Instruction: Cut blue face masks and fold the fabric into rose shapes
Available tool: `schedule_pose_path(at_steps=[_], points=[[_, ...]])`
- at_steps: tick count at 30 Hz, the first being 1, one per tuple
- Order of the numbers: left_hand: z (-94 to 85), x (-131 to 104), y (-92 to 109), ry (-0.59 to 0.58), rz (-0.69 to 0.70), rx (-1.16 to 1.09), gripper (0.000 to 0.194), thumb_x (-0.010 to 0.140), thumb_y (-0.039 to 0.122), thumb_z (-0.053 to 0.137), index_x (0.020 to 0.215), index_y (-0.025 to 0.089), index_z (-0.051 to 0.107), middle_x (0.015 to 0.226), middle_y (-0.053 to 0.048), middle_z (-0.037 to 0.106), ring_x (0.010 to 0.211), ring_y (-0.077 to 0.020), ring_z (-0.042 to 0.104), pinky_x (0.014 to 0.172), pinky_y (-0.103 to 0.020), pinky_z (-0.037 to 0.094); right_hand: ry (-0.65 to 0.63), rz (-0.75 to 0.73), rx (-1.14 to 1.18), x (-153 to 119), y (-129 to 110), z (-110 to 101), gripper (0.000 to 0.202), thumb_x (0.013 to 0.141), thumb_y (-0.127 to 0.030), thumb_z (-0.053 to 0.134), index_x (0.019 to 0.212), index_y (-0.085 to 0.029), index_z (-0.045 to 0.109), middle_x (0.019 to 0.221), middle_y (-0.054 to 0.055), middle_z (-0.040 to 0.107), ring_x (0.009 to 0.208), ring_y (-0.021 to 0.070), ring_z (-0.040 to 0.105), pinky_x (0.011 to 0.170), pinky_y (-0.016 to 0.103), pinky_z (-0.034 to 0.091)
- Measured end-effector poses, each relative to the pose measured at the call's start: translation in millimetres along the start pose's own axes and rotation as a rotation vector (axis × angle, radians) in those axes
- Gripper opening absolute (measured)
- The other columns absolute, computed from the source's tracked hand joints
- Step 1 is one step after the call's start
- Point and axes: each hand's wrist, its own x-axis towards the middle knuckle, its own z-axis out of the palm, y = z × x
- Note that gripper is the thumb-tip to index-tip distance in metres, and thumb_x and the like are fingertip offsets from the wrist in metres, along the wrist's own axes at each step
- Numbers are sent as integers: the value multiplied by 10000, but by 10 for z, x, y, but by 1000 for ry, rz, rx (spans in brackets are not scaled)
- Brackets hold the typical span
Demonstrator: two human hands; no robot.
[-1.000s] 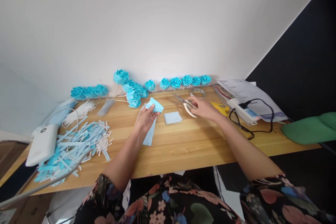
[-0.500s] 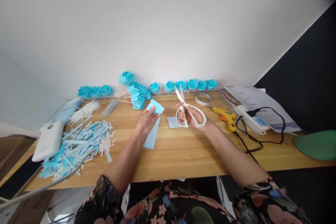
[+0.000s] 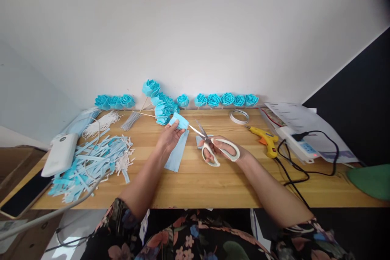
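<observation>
Between the thumb and fingers of my left hand (image 3: 170, 136) is a small folded piece of light blue fabric (image 3: 180, 121). My right hand (image 3: 224, 150) has its fingers through the white handles of a pair of scissors (image 3: 204, 136). The scissor blades are apart and point up and left, their tips close to the right edge of the folded piece. A long pale blue fabric strip (image 3: 176, 156) lies on the table under my left hand. Partly hidden behind the scissors lies another pale blue piece (image 3: 199, 141).
Blue fabric flowers (image 3: 227, 98) line the wall. Cut strips (image 3: 91, 162), a white power bank (image 3: 61, 155) and a phone (image 3: 26, 195) lie left. A tape roll (image 3: 239, 116), yellow glue gun (image 3: 264, 140), power strip (image 3: 300, 144) and papers (image 3: 307, 126) are on the right.
My right hand has turned the scissors from pointing up to pointing left, bringing the blades near the folded piece. My left hand keeps its hold. The view has shifted slightly.
</observation>
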Motion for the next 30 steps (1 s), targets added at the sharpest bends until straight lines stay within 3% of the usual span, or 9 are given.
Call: schedule_pose_path(at_steps=[11, 22, 30], points=[[-6, -6, -36, -47, -12, 53, 167, 739, 139, 777, 792, 134, 619, 680, 17, 705, 575, -91, 654, 556, -193, 554, 38, 24, -6, 10, 61, 6, 555, 882, -580, 549, 1129, -85, 596, 758, 75, 666, 652, 164, 654, 545, 256, 504], [-2, -77, -200, -226, 26, 213, 354, 613, 323, 873, 816, 121, 666, 720, -8, 701, 600, -100, 634, 548, -197, 529, 62, 40, 16, 52, 176, -13, 590, 888, -610, 515, 1183, -102, 569, 846, 85, 664, 725, 181, 684, 632, 287, 537], [-32, -44, -239, -196, 55, 226, 357, 623, 337, 866, 815, 126, 653, 722, -4, 694, 623, -103, 634, 572, -200, 523, 70, -8, 119, 113, 218, 43, 590, 877, -638, 508, 1183, -136, 564, 791, 45, 639, 687, 158, 648, 668, 324, 555]])
